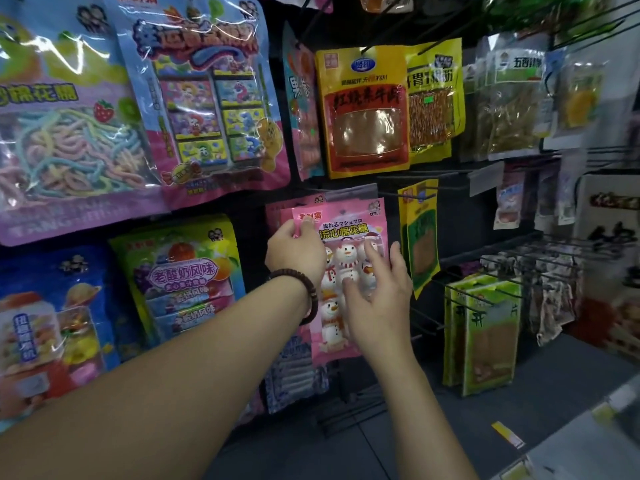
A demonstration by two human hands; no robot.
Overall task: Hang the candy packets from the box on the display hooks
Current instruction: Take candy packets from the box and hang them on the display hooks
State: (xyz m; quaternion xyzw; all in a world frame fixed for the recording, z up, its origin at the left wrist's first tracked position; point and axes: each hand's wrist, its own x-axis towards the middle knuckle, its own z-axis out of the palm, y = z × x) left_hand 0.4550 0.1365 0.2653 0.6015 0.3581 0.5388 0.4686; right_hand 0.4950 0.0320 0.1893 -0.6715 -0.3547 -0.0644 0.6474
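Dark pegboard fills the frame, hung with rows of snack bags on black wire hooks. At centre the pink snowman packet is held up against more pink packets behind it. The left hand pinches its upper left corner, while the right hand lies open, spread fingers resting on the clear front. The box is out of view. Whether the hang hole at the top edge is already on a prong cannot be told, so the step seems to be seating the packet. Done well, that likely means keeping the top strip flat and taut with the pinch, lining the hole up square to the prong tip, and letting the open hand press the body back so it slides level without creasing. The packet reads 流心棉花糖 under a line of smaller Japanese script. Above it, right of centre, an orange packet reads 红烧素牛肉. At lower left a yellow-green packet reads 老酸奶风味, and the rope-candy bag at upper left shows 棉花糖.
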